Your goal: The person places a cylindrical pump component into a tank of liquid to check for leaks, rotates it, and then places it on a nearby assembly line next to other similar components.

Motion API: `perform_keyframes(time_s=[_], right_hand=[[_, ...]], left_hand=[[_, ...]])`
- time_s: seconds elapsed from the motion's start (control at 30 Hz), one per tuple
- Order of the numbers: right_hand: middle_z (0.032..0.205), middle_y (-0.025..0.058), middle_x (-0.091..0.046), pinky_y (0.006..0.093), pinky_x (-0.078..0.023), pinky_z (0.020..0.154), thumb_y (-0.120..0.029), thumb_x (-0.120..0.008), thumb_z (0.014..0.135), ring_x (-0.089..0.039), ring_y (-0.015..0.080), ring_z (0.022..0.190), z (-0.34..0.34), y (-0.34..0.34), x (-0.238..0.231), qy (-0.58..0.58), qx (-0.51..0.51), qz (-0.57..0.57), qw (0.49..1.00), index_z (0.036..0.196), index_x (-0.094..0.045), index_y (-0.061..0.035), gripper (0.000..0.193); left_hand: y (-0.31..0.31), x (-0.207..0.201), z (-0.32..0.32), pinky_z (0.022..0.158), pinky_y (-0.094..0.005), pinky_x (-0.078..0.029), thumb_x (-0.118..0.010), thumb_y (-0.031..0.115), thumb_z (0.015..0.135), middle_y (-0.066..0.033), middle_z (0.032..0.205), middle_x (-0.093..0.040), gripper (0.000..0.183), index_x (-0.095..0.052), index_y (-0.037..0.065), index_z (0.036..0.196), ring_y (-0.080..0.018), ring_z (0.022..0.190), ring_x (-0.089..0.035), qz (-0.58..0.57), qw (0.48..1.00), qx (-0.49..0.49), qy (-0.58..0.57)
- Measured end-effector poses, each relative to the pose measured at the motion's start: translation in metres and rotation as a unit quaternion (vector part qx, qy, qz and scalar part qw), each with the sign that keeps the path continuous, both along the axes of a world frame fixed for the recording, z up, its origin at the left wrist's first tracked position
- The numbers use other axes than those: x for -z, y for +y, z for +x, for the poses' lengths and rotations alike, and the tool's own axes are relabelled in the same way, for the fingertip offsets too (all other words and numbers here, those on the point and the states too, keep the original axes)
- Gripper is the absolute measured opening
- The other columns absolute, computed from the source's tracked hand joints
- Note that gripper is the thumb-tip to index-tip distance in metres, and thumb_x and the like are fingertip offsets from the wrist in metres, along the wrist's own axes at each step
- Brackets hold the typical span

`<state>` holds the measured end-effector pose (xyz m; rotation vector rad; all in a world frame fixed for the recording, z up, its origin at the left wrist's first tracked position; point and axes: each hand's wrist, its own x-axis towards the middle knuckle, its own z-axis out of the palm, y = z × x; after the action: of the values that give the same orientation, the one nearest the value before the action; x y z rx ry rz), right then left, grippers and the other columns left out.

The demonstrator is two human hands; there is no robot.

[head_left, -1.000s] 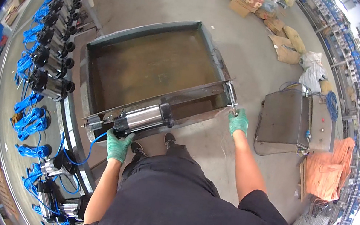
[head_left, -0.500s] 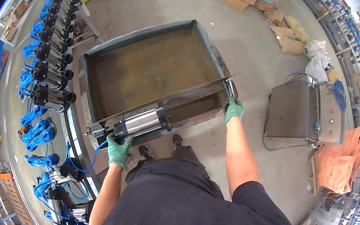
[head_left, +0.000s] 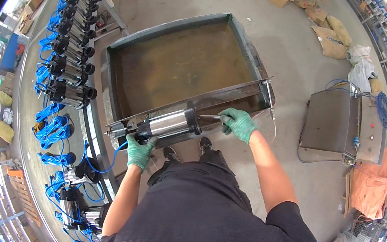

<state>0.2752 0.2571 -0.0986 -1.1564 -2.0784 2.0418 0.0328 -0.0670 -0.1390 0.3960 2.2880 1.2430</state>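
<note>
A shiny steel cylinder pump (head_left: 170, 123) with black ends lies on its side across the near edge of a water-filled metal tank (head_left: 167, 31). My left hand (head_left: 138, 153), in a green glove, grips the pump's left end, beside its blue cable (head_left: 114, 160). At the other end, my gloved right hand (head_left: 239, 124) is closed round a thin metal tool (head_left: 210, 117) whose tip meets the pump's black end; the tool's exact kind is not clear. A slim silver fitting (head_left: 269, 92) with a pale hose sits at the tank's right corner.
Left of the tank, a long bench (head_left: 32, 97) carries a row of similar pumps (head_left: 68, 70) and coiled blue cables (head_left: 53, 132). To the right stands a grey metal box (head_left: 331, 122) with a control panel (head_left: 372, 125). Sacks (head_left: 333, 41) lie beyond it on the floor.
My right hand has moved from the tank's right corner to the pump's right end and now holds a thin tool there. My left hand stays at the pump's left end. The view has shifted slightly.
</note>
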Motion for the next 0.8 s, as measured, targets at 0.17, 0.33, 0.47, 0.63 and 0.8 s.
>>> perform_keyframes(time_s=[0.17, 0.33, 0.47, 0.63, 0.8], right_hand=[[0.087, 0.0106, -0.074, 0.035, -0.058, 0.071, -0.017, -0.063, 0.101, -0.072, 0.0183, 0.072, -0.016, -0.001, 0.01, -0.027, -0.079, 0.026, 0.996, 0.113, -0.071, -0.0003, 0.021], [0.089, 0.0126, -0.075, 0.0365, -0.058, 0.073, -0.017, -0.063, 0.1, -0.073, 0.0205, 0.075, -0.023, 0.008, 0.032, -0.009, -0.067, -0.015, 0.998, 0.112, -0.071, -0.0003, 0.022], [0.086, 0.01, -0.071, 0.0344, -0.06, 0.065, -0.016, -0.062, 0.103, -0.071, 0.0195, 0.07, -0.024, 0.02, 0.028, 0.003, -0.114, -0.034, 0.993, 0.114, -0.069, 0.0039, 0.023], [0.086, 0.0106, -0.071, 0.0345, -0.061, 0.067, -0.016, -0.062, 0.103, -0.072, 0.02, 0.071, -0.036, 0.018, 0.01, -0.032, -0.118, -0.009, 0.992, 0.11, -0.07, 0.0042, 0.023], [0.09, 0.0127, -0.073, 0.0363, -0.063, 0.071, -0.017, -0.062, 0.103, -0.074, 0.0222, 0.075, -0.037, 0.017, 0.002, -0.006, -0.071, -0.101, 0.992, 0.112, -0.069, 0.004, 0.024]], left_hand=[[0.001, -0.004, 0.001, 0.106, -0.0363, -0.046, -0.092, 0.022, 0.081, -0.0158, 0.131, -0.059, 0.079, -0.042, -0.002, 0.137, -0.025, 0.116, -0.058, -0.001, 1.0, 0.008, 0.016], [0.002, -0.003, -0.002, 0.109, -0.036, -0.044, -0.093, 0.025, 0.08, -0.0176, 0.136, -0.057, 0.088, -0.037, -0.005, 0.141, -0.0255, 0.12, -0.055, -0.011, 1.0, 0.005, -0.017], [0.01, -0.025, 0.002, 0.109, -0.0359, -0.044, -0.094, 0.027, 0.079, -0.0174, 0.136, -0.056, 0.089, -0.037, -0.005, 0.14, -0.0248, 0.121, -0.054, -0.022, 0.999, 0.001, -0.032], [0.004, -0.014, -0.002, 0.11, -0.0354, -0.043, -0.094, 0.028, 0.079, -0.0177, 0.137, -0.056, 0.09, -0.037, -0.006, 0.14, -0.0252, 0.122, -0.054, -0.013, 1.0, 0.009, -0.022], [0.0, -0.008, -0.006, 0.111, -0.0355, -0.042, -0.094, 0.026, 0.08, -0.0183, 0.139, -0.057, 0.093, -0.035, -0.006, 0.144, -0.0259, 0.124, -0.055, -0.021, 0.999, 0.013, -0.028]])
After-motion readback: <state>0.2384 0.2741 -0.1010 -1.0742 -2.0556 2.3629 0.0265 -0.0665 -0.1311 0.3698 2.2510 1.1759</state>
